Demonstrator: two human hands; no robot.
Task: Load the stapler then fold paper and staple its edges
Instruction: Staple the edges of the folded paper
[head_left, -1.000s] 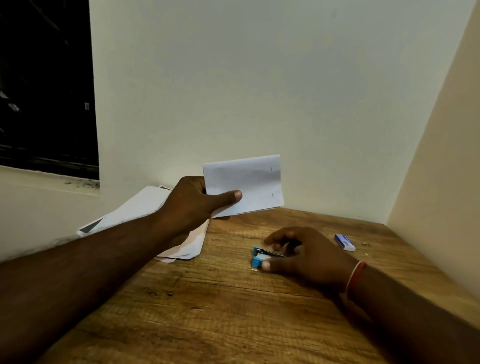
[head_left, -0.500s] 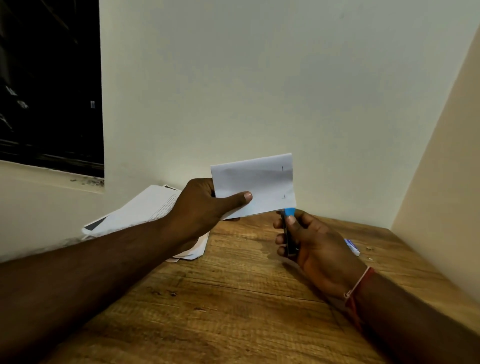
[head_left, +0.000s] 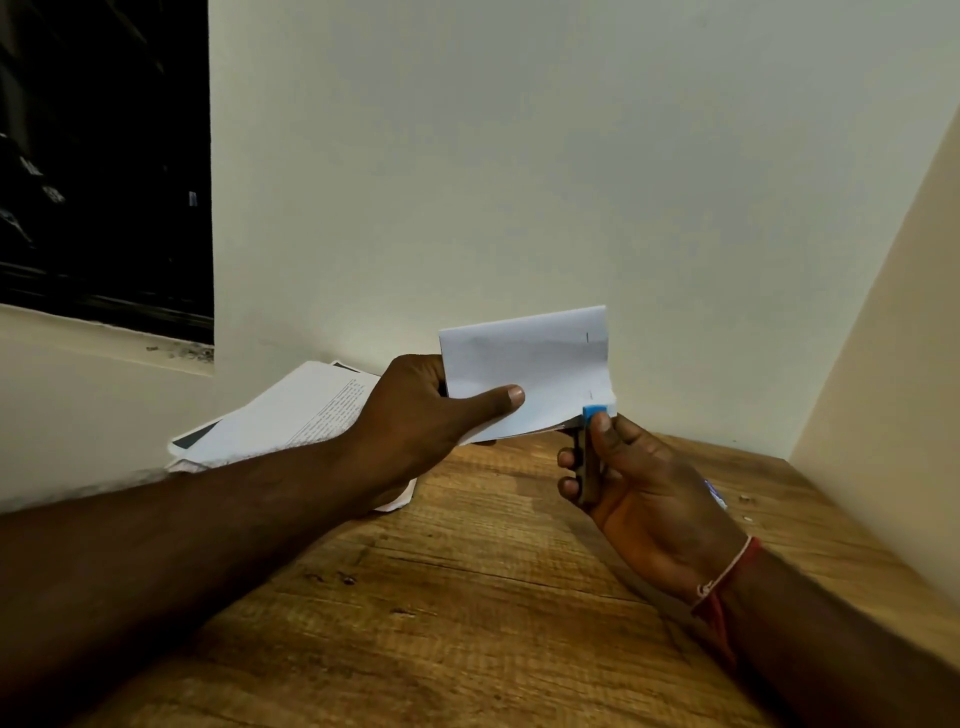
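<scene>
A folded white paper (head_left: 540, 364) is held up above the wooden table (head_left: 467, 597) by my left hand (head_left: 431, 410), thumb across its front. Two small staples show along its right edge. My right hand (head_left: 639, 478) grips a small blue and dark stapler (head_left: 589, 447) upright, its blue tip against the paper's lower right corner. Most of the stapler's body is hidden by my fingers.
A loose stack of printed sheets (head_left: 291, 410) lies against the wall at the back left. A small blue and white box (head_left: 716, 493) peeks out behind my right hand. Walls close the table at the back and right; a dark window (head_left: 104, 156) is at the left.
My right hand picked the stapler off the table, raised it and brought its tip up to the paper's lower right corner. The left hand kept the paper held up.
</scene>
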